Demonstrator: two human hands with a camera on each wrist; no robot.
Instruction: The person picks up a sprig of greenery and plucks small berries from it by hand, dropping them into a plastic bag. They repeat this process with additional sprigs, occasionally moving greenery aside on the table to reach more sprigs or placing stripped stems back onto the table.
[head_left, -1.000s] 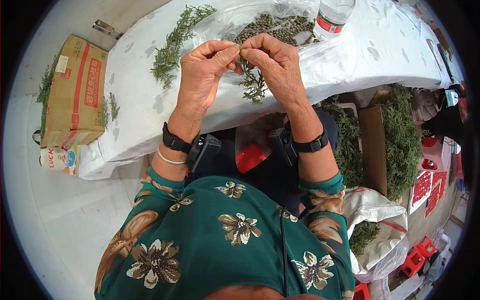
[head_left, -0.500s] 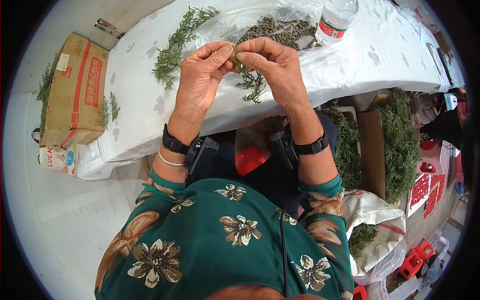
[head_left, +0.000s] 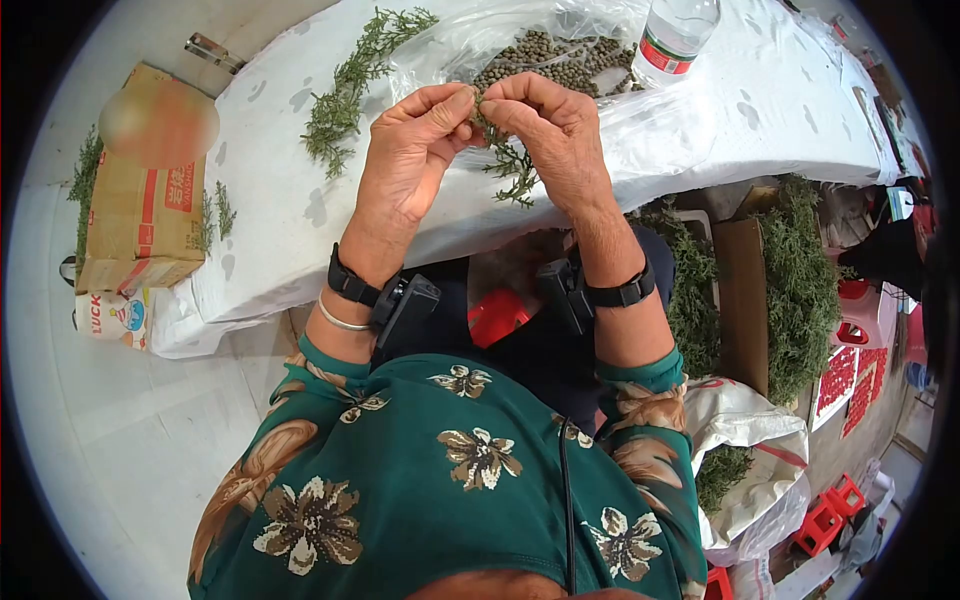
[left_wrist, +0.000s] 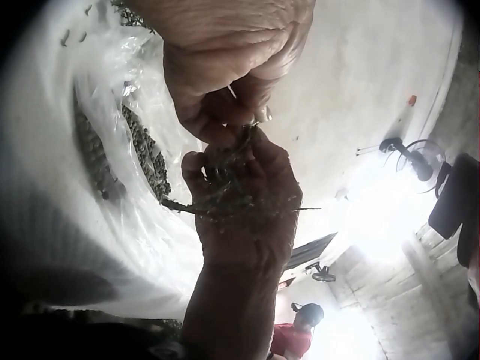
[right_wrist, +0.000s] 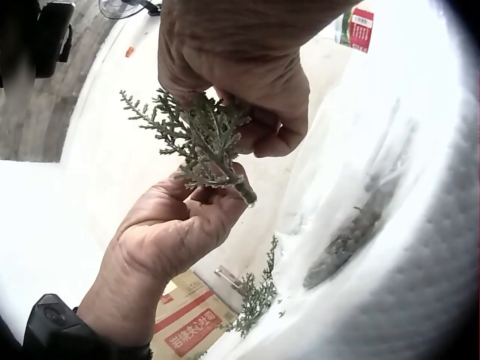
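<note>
Both hands are raised together over the white-covered table [head_left: 280,200]. My left hand [head_left: 455,110] and right hand [head_left: 497,108] pinch the top of a small green cypress-like sprig [head_left: 512,165], which hangs down between them. In the right wrist view the right hand [right_wrist: 251,124] holds the sprig [right_wrist: 199,139] from above, and the left hand [right_wrist: 202,206] grips its stem end from below. The left wrist view shows the left hand [left_wrist: 225,112] above the right hand [left_wrist: 240,195], with the sprig [left_wrist: 225,201] between them. Just behind the hands lies a clear plastic bag of small green-brown seeds [head_left: 560,60].
A water bottle [head_left: 680,30] stands behind the bag. Loose sprigs [head_left: 350,90] lie on the table's left part. On the floor, a cardboard box [head_left: 140,220] is at left. Boxes of greenery [head_left: 800,280] and a white sack [head_left: 750,430] are at right.
The hands stay in nearly the same place. The fingertips have shifted a little on the sprig, which now hangs slightly further right.
</note>
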